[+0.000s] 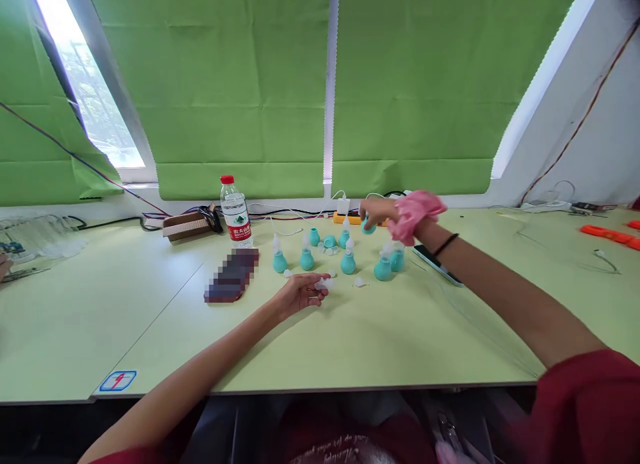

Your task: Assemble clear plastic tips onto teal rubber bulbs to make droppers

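Note:
My left hand [300, 293] is closed low over the table, its fingertips pinching a translucent white nozzle piece [324, 284]. Farther off to the right, my right hand [380, 211] is wrapped round a teal squeeze bulb [369, 227]. Several teal bulbs with clear tips stand upright between and around the hands, among them a front bulb [349, 263] and a left bulb [279, 261]. Behind them are an open-topped teal bulb [314, 236] and a teal bulb on its side [329, 241]. A loose clear piece [360, 282] lies right of my left hand.
A water bottle [237, 214] with a red cap stands at the back left, beside a cardboard box [187, 227]. A blurred dark object [231, 276] lies in front of it. A phone [437, 265] rests under my right forearm. Cables and an orange power strip [354, 219] line the back.

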Demonstrator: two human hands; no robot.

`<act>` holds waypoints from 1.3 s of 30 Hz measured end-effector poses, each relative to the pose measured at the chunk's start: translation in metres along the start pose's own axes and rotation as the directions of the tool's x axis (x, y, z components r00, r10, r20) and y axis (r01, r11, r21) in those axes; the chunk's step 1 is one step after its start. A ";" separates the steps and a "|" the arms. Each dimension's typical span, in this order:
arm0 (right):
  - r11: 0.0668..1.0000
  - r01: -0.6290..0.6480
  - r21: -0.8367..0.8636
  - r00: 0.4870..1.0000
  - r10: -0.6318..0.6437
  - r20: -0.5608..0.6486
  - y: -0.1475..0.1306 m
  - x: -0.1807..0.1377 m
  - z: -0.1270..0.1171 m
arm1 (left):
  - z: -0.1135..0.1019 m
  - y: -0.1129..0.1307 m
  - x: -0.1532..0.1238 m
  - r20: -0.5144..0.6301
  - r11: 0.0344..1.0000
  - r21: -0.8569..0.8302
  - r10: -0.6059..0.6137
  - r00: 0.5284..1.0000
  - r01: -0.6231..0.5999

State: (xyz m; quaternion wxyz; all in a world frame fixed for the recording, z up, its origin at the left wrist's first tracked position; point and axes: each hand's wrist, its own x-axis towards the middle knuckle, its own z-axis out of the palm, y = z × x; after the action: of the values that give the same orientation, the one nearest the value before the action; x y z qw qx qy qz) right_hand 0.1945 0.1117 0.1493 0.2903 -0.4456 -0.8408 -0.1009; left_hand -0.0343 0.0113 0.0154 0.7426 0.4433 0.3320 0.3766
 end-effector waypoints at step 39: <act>0.988 -0.140 0.072 0.958 0.116 0.263 -0.101 -0.142 0.070 | 0.020 -0.009 -0.012 0.075 0.870 0.369 0.322 0.944 -0.326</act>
State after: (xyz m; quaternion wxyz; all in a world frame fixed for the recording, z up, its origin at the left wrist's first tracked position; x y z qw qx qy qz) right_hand 0.1472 -0.0152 0.0195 0.2042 -0.4950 -0.8444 0.0146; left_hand -0.0215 -0.0096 0.0166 0.5719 0.6288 0.3147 0.4225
